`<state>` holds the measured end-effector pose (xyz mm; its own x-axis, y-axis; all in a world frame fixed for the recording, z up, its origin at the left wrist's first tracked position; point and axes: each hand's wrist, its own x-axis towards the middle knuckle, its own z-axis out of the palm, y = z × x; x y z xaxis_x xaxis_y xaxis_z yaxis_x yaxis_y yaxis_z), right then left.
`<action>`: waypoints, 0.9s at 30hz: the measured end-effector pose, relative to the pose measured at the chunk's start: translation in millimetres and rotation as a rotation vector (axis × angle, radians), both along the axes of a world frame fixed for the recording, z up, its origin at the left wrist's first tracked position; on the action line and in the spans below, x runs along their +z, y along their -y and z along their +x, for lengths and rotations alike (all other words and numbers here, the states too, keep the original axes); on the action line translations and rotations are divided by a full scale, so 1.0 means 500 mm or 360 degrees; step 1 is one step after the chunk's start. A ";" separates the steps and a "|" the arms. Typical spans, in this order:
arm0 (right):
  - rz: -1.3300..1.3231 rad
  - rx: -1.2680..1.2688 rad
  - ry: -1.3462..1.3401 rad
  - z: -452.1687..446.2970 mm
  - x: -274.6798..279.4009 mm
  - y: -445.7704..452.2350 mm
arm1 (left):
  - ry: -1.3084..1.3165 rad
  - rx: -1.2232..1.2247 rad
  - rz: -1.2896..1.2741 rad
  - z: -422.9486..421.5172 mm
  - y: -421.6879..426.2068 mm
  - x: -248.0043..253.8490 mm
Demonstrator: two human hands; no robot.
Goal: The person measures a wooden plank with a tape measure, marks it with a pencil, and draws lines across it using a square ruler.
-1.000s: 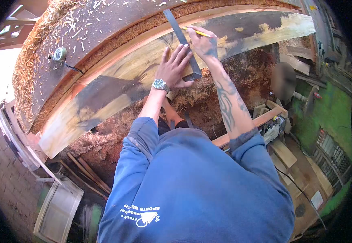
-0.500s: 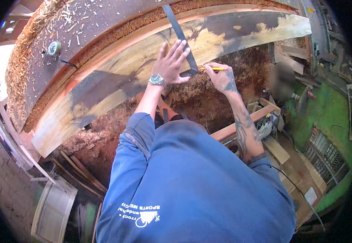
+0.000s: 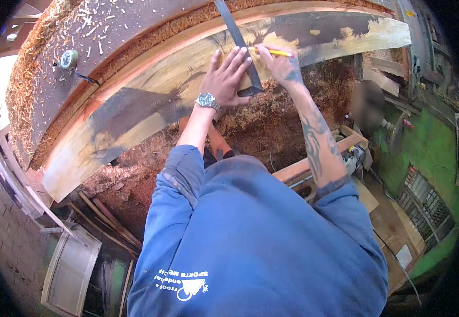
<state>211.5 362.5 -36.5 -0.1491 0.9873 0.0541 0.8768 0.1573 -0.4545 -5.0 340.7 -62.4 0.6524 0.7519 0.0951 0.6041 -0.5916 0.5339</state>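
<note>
A long curved wooden board (image 3: 73,169) with dark stained patches spans the upper part of the head view. Across it lies a dark metal square (image 3: 229,24), its short leg along the board's near edge. My left hand (image 3: 225,79), a watch at its wrist, rests flat on the board with fingers stretched, fingertips against the square's long blade and thumb near the short leg. In my right hand (image 3: 281,66) is a yellow pencil (image 3: 277,52), pinched between thumb and fingers. Its tip is at the blade's right edge, about midway across the board.
Wood shavings (image 3: 23,100) cover the dark worktop (image 3: 129,26) beyond the board, where a small round gauge-like object (image 3: 69,59) sits. Below is a floor of reddish sawdust (image 3: 261,140). Timber pieces (image 3: 335,155) and a machine part are at right; a framed panel (image 3: 73,272) leans at lower left.
My right hand has moved up and slightly left, taking the pencil tip from the square's near corner to farther along its blade. My left hand stays on the square; the view shifts slightly.
</note>
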 end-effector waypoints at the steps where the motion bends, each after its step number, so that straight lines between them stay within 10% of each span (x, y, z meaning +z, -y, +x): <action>1: -0.0031 -0.0121 -0.0275 0.008 0.012 0.035 | -0.0004 0.0001 -0.0007 0.000 -0.001 0.000; 6: -0.0659 -0.0098 0.0022 0.060 0.053 0.193 | -0.0028 0.0002 0.0043 0.000 -0.001 0.000; 22: -0.0026 -0.0506 -0.0964 -0.084 0.003 -0.074 | -0.0002 -0.0031 -0.0046 -0.005 0.001 0.011; 27: -0.0340 -0.0319 -0.0336 -0.014 0.021 0.030 | -0.0062 -0.0028 -0.0029 0.003 -0.001 0.010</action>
